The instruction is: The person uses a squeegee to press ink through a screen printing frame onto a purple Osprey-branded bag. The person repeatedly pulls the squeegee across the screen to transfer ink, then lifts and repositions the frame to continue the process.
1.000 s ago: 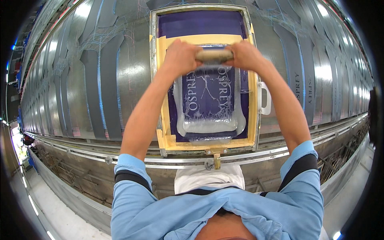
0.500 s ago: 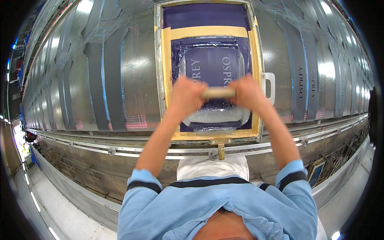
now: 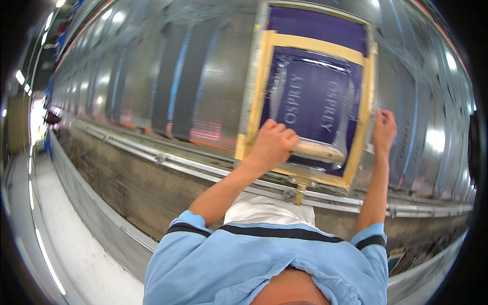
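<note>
A printing screen (image 3: pixel 246 117) lies before me, its metal frame edged inside with yellow tape around a purple mesh (image 3: pixel 315 28). Two pale lettered patterns run lengthwise on the mesh, with smears of clear, glossy ink about them. My left hand (image 3: pixel 274 145) is closed on the left end of a squeegee (image 3: pixel 320 150) with a wooden handle, which rests across the near part of the mesh. Beside the frame's right edge, the fingers of my right hand (image 3: pixel 385 129) are curled around the screen's pale side handle, mostly hidden by the hand.
A long metal table (image 3: pixel 223 91) stretches both ways, with dark grey fabric strips (image 3: pixel 175 81) laid across it. Along its near edge runs a metal rail (image 3: pixel 203 173), where a brass bracket (image 3: pixel 300 193) joins the screen. A walkway (image 3: pixel 76 229) lies at left.
My right hand has let go of the squeegee and moved right to the screen's side handle. My left hand has brought the squeegee nearer. The view has turned, so the screen appears tilted and further right.
</note>
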`<state>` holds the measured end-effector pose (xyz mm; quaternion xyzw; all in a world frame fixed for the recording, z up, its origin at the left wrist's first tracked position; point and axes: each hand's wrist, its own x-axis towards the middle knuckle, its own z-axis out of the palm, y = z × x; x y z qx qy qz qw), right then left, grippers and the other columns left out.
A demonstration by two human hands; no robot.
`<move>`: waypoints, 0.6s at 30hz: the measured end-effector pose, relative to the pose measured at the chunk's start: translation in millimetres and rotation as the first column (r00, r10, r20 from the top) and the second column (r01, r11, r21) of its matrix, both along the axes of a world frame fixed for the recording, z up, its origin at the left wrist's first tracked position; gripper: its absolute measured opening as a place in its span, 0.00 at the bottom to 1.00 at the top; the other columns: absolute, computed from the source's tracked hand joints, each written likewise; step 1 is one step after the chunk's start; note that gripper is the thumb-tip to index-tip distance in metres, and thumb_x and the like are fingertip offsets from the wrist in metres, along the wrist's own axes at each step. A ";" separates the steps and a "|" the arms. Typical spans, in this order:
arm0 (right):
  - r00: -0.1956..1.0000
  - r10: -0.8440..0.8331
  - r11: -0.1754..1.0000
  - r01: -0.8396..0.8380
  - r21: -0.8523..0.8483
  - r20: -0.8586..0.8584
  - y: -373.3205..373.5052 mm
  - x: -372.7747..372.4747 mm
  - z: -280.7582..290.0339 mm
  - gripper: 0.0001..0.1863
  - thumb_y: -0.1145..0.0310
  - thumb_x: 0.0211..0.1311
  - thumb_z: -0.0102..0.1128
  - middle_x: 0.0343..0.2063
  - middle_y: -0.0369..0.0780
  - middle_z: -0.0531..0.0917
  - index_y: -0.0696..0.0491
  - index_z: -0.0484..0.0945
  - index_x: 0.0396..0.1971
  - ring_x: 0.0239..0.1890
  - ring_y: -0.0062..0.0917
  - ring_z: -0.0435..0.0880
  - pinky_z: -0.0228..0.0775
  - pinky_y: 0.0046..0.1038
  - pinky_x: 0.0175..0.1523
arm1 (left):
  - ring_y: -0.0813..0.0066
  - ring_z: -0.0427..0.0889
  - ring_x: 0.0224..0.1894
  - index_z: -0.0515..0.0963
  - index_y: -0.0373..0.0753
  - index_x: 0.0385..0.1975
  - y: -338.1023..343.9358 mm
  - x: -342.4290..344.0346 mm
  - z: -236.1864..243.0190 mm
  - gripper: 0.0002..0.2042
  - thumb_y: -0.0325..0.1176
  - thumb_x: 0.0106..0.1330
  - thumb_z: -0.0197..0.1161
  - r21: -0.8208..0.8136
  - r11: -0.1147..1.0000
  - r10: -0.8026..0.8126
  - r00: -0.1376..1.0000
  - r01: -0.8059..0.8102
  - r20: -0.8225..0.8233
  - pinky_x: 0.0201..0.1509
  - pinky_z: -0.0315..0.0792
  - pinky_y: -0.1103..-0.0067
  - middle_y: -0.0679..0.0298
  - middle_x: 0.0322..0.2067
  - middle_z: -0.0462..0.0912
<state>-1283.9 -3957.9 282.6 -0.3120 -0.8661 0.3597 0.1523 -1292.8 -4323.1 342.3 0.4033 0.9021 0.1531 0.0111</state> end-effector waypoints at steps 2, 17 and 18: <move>1.000 -0.006 0.998 0.007 -0.055 0.009 -29.0 -10.6 14.6 0.13 0.59 0.71 0.62 0.23 0.35 0.80 0.55 0.83 0.40 0.24 0.17 0.71 0.64 0.29 0.31 | 0.70 0.83 0.41 0.84 0.47 0.36 -27.0 -6.4 1.8 0.17 0.31 0.42 0.75 0.084 0.996 0.007 1.000 -0.005 -0.013 0.50 0.68 0.69 0.73 0.35 0.85; 0.982 0.013 0.949 -0.070 -0.307 -0.186 -435.8 -117.7 27.3 0.12 0.59 0.72 0.60 0.17 0.35 0.76 0.54 0.80 0.40 0.19 0.19 0.71 0.66 0.31 0.30 | 0.71 0.82 0.36 0.83 0.46 0.36 -424.2 -89.8 46.5 0.18 0.25 0.40 0.70 -0.027 1.000 0.012 0.993 -0.015 -0.115 0.47 0.67 0.70 0.71 0.39 0.88; 0.989 0.009 0.951 -0.055 -0.303 -0.149 -442.1 -119.0 28.1 0.12 0.59 0.73 0.60 0.17 0.35 0.76 0.54 0.80 0.41 0.19 0.20 0.71 0.66 0.32 0.30 | 0.71 0.81 0.37 0.83 0.46 0.39 -434.1 -75.7 46.0 0.20 0.26 0.41 0.71 -0.060 0.998 0.007 0.994 -0.014 -0.107 0.47 0.67 0.70 0.71 0.41 0.87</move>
